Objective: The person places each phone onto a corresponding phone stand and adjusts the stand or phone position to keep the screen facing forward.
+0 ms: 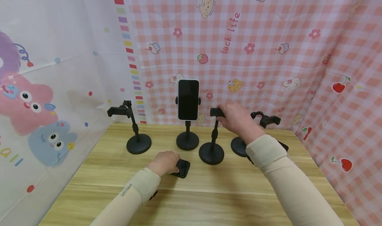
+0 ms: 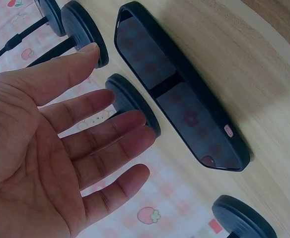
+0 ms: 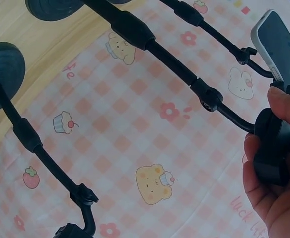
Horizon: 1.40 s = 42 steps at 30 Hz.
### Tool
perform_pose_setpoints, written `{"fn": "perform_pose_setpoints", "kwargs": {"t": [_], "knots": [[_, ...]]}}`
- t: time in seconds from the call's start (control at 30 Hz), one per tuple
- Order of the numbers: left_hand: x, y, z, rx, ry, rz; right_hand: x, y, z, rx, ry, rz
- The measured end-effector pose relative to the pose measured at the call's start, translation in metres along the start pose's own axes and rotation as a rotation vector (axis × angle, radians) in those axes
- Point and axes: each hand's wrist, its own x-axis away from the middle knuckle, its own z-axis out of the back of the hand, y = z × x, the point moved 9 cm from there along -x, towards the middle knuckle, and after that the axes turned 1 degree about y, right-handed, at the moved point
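Note:
My right hand (image 1: 238, 120) grips the clamp (image 3: 273, 148) at the top of a black phone stand (image 1: 211, 153); in the right wrist view, thumb and fingers lie on either side of it. No phone shows in that clamp. My left hand (image 1: 165, 162) hovers over a black phone (image 1: 183, 169) lying on the table. In the left wrist view its fingers are spread and loosely bent, apart from the phone (image 2: 184, 94), whose dark glass reflects the wall cloth. Behind, a white-edged phone (image 1: 188, 100) stands upright in another stand (image 1: 187, 141).
A stand with a bare clamp (image 1: 139, 143) is at the left of the wooden table (image 1: 191, 202). Another stand (image 1: 238, 147) is at the right, partly behind my right arm. Beside that arm shows the corner of a dark flat object (image 1: 283, 145). Patterned cloth (image 1: 250, 27) hangs behind.

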Motion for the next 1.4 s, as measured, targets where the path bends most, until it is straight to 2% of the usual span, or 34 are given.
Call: {"fn": "perform_pose_setpoints", "kwargs": {"t": [0.33,0.77,1.4], "knots": [[0.000,0.000,0.000,0.013,-0.006,0.005,0.005,0.001,0.000,0.010,0.033,-0.014],[0.001,0.001,-0.001,0.013,-0.010,0.003,0.014,-0.004,0.000,0.005,0.028,0.019],[0.000,0.003,-0.002,0.008,-0.016,0.001,0.023,0.013,-0.004,-0.046,-0.024,-0.077]]}}
